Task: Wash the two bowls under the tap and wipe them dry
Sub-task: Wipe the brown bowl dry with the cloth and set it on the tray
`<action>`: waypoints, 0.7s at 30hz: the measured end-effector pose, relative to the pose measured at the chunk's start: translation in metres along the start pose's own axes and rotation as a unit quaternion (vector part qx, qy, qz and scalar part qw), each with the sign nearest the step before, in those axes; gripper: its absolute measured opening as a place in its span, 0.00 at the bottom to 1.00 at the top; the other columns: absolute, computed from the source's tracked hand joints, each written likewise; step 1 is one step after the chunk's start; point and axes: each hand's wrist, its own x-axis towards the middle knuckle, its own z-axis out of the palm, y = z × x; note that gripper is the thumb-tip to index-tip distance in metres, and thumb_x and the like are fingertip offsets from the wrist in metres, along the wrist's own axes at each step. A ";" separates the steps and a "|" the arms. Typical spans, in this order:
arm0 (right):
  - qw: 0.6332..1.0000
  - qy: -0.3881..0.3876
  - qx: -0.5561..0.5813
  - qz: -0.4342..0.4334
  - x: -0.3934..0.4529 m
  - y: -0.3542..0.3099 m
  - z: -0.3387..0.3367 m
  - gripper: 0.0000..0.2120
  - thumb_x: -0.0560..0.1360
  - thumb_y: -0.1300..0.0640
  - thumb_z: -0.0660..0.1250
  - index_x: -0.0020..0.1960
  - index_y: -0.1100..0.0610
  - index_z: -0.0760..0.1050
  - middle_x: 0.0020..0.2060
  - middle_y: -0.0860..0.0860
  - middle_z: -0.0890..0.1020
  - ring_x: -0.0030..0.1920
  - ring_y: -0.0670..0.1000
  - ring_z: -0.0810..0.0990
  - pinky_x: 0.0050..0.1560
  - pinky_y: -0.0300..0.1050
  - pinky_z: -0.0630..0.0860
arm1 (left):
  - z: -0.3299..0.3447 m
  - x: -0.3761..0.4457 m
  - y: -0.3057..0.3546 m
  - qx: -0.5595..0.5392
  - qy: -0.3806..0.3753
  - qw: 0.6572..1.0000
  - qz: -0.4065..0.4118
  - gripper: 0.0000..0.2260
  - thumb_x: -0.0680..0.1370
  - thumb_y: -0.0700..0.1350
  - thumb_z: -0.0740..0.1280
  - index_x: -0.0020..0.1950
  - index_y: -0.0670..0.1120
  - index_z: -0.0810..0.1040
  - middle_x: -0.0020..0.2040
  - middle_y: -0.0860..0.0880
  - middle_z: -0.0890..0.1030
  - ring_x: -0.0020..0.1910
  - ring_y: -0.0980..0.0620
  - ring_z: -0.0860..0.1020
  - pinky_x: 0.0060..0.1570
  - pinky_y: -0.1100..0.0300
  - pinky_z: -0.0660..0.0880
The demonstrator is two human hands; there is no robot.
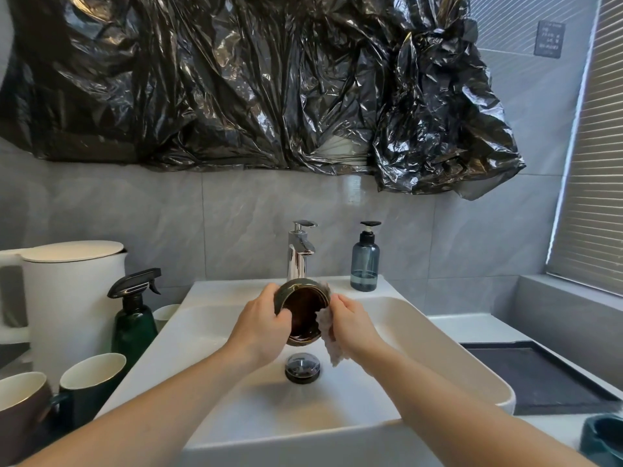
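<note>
You get soft daylight from the blind (593, 163) on the right; glare streaks the black plastic sheet (236, 79); edges bend.

Head view, close, facing down over sink (438, 335)

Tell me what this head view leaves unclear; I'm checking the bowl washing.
- Bowl: outer side hidden by left hand, right hand and cloth.
- Tap: no stream discernible.
- Teal dish: cut by frame edge; possibly the second bowl.
- Wall sign: text too small.
</note>
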 end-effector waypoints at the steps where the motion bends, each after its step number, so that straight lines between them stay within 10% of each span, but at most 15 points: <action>1: 1.000 0.002 -0.011 0.011 0.000 0.001 -0.002 0.20 0.88 0.53 0.51 0.44 0.60 0.74 0.34 0.54 0.78 0.35 0.50 0.76 0.31 0.39 0.73 | 0.000 0.001 0.000 -0.041 -0.005 0.999 -0.023 0.11 0.80 0.37 0.63 0.57 0.49 0.79 0.49 0.49 0.83 0.51 0.45 0.80 0.53 0.51 0.78; 5: 1.000 -0.006 0.019 -0.010 0.002 0.001 0.003 0.17 0.86 0.51 0.55 0.43 0.56 0.74 0.38 0.56 0.80 0.39 0.50 0.77 0.40 0.43 0.75 | 0.003 0.007 -0.001 -0.206 -0.034 0.967 -0.146 0.09 0.82 0.35 0.60 0.52 0.45 0.78 0.41 0.45 0.78 0.35 0.47 0.72 0.33 0.57 0.68; 12: 0.992 -0.060 0.091 -0.065 -0.003 -0.010 0.009 0.18 0.89 0.55 0.51 0.60 0.42 0.80 0.52 0.59 0.86 0.46 0.52 0.79 0.49 0.48 0.78 | -0.001 0.013 -0.002 -0.310 -0.039 0.925 -0.214 0.06 0.84 0.39 0.58 0.57 0.38 0.73 0.43 0.37 0.76 0.21 0.50 0.64 0.25 0.61 0.63; 17: 0.994 -0.057 0.040 -0.086 -0.004 -0.007 0.006 0.16 0.87 0.58 0.56 0.66 0.38 0.71 0.55 0.39 0.82 0.54 0.35 0.79 0.52 0.25 0.73 | 0.007 0.008 -0.005 -0.196 -0.111 0.954 -0.198 0.08 0.85 0.44 0.60 0.61 0.42 0.71 0.42 0.39 0.79 0.21 0.49 0.72 0.24 0.60 0.69; 21: 0.996 0.001 -0.018 -0.091 0.000 0.003 0.009 0.20 0.85 0.57 0.61 0.76 0.47 0.70 0.63 0.46 0.80 0.45 0.40 0.78 0.39 0.24 0.73 | 0.006 0.009 -0.012 -0.028 -0.073 0.989 -0.129 0.05 0.83 0.47 0.65 0.56 0.47 0.77 0.44 0.45 0.83 0.33 0.49 0.81 0.27 0.61 0.73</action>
